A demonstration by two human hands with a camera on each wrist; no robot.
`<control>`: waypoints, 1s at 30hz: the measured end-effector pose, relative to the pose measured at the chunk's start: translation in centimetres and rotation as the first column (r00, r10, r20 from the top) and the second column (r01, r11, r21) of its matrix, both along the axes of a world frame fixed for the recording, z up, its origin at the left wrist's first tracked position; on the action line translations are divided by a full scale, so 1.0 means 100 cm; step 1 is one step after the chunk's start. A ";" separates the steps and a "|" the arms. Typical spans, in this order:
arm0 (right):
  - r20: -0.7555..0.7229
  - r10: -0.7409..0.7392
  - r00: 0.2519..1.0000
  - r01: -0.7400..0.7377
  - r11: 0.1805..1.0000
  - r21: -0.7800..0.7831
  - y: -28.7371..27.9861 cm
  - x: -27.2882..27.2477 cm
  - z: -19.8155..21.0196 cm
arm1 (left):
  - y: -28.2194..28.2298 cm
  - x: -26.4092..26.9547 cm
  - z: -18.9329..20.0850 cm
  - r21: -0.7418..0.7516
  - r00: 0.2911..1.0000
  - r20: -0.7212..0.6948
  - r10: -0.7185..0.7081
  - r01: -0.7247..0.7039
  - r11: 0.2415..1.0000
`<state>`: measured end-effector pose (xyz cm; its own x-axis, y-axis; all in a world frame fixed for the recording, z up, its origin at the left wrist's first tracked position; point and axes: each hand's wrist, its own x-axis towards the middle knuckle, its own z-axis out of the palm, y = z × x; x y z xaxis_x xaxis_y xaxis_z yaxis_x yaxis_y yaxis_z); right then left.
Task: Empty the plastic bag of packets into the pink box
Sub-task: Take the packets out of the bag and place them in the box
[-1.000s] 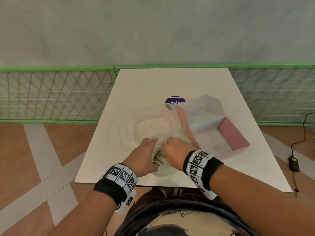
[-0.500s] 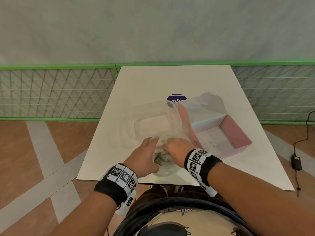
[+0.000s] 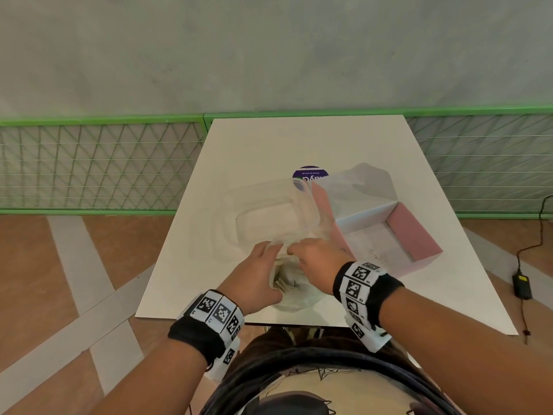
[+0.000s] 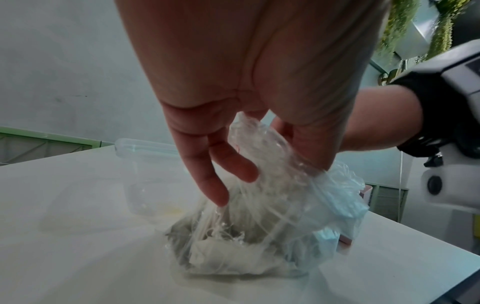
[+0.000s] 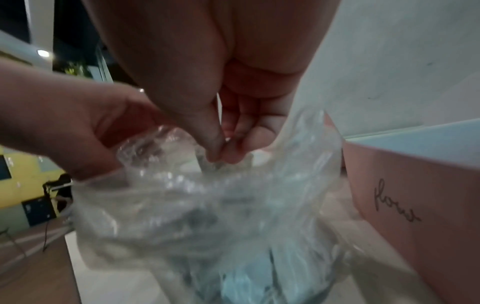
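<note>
Your left hand [image 3: 256, 277] and right hand [image 3: 317, 256] both pinch the bunched neck of the plastic bag [image 4: 262, 232], which rests on the white surface [image 3: 269, 151] at its near edge. The packets [image 4: 221, 253] are inside it. The pink box [image 3: 411, 232] stands open just beside it, to your right.

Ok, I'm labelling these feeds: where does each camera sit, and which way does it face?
Head: worn on the head, looks down at the white table; both forearms and hands show.
Left wrist: looks along the left hand at the plastic bag; the right wrist shows too.
Right wrist: looks along the right hand into the bag, beside the pink box.
All three share the bag.
</note>
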<state>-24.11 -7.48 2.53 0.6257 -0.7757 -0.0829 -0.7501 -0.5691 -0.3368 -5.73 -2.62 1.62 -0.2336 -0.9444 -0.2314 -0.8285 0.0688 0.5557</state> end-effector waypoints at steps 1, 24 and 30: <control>0.037 -0.011 0.999 0.011 1.000 -0.014 -0.001 -0.003 0.004 | 0.000 0.001 0.000 -0.008 1.000 -0.008 0.006 -0.006 1.000; 0.055 -0.591 0.805 0.577 0.800 0.166 -0.034 -0.148 0.010 | 0.002 0.006 -0.012 -0.028 1.000 -0.027 0.015 -0.015 0.999; -0.082 -0.580 0.810 0.577 0.767 0.280 -0.025 -0.136 -0.015 | 0.001 0.005 -0.011 -0.004 0.999 -0.019 0.026 -0.026 1.000</control>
<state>-37.73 -9.98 1.06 0.0677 -0.9353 -0.3474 -0.9028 0.0908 -0.4203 -5.22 -2.47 0.57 -0.2135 -0.9512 -0.2227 -0.8194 0.0502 0.5710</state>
